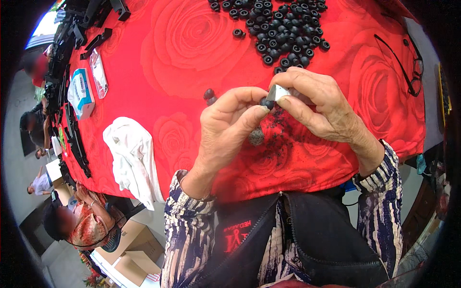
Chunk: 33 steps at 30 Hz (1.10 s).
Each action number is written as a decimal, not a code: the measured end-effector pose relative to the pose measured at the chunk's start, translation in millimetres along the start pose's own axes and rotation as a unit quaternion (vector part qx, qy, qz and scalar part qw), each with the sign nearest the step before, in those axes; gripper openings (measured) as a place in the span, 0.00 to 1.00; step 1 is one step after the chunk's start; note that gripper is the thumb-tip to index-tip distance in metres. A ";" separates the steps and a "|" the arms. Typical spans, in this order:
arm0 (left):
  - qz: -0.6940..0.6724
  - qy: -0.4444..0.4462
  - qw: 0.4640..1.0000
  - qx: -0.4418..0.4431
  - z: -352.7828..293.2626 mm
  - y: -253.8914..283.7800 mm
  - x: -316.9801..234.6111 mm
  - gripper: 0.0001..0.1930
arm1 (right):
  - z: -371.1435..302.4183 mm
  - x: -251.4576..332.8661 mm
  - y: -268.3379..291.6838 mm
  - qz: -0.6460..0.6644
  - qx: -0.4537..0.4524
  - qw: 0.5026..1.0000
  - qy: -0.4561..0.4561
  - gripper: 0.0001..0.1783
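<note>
In the head view, two bare hands meet right of centre, above a tabletop (189, 79) dressed in smooth red cloth printed with large tone-on-tone roses. The left hand (221, 126) pinches a small black knob (265, 102) between thumb and forefinger; the knob is rounded, with a dull, rubbery-looking surface, and much of it is hidden by the fingertips. The right hand (322, 103) has its grip closed around a blade-like piece (280, 92), flat and angular, with a white outer face and a thin grey edge that lies against or just beside the knob; contact is hard to tell. Below the hands, dark crumbs (277, 144) are scattered over the cloth, with a speckled grey clump (256, 137) near the left wrist. Two loose knobs (209, 95) sit just left of the left hand, and a heap of black knobs (285, 36), many showing a ringed, hollow end, spreads across the top of the frame. At left lie a crumpled, soft white cloth (129, 151), a blue-and-white tissue pack (81, 94), a shiny clear plastic packet (98, 73) and long, rigid black strips (74, 137). Thin-framed dark glasses (416, 79) rest at the upper right. At lower left, a person in a patterned orange top (91, 225) sits near an open brown cardboard box (132, 245).
</note>
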<state>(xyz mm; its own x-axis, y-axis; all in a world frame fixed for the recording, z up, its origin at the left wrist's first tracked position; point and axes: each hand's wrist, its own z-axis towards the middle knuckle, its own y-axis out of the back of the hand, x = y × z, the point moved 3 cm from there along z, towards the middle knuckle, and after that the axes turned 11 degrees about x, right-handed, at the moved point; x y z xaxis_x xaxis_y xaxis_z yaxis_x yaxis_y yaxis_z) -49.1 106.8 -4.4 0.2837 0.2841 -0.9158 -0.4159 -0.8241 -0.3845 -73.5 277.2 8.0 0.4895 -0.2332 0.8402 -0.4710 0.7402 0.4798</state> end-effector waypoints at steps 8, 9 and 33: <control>-0.036 0.015 0.999 0.023 -0.4 1.3 -0.2 0.12 | 1.4 0.8 1.7 -0.001 0.021 1.000 -0.001 0.11; -0.036 0.016 0.999 0.022 -0.6 1.9 -0.2 0.12 | 1.9 0.3 1.3 0.009 0.020 1.000 0.006 0.11; -0.126 0.010 0.992 0.005 3.7 15.8 -0.8 0.11 | 1.5 0.3 10.6 0.018 0.006 1.000 -0.006 0.09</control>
<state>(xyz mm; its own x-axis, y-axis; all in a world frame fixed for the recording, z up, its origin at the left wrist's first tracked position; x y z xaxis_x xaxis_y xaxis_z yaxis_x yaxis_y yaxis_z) -59.1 95.4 -10.2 0.3968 0.4710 -0.7879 -0.3379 -0.7231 -0.6024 -79.5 284.0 13.7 0.4635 -0.2135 0.8600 -0.4974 0.7405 0.4519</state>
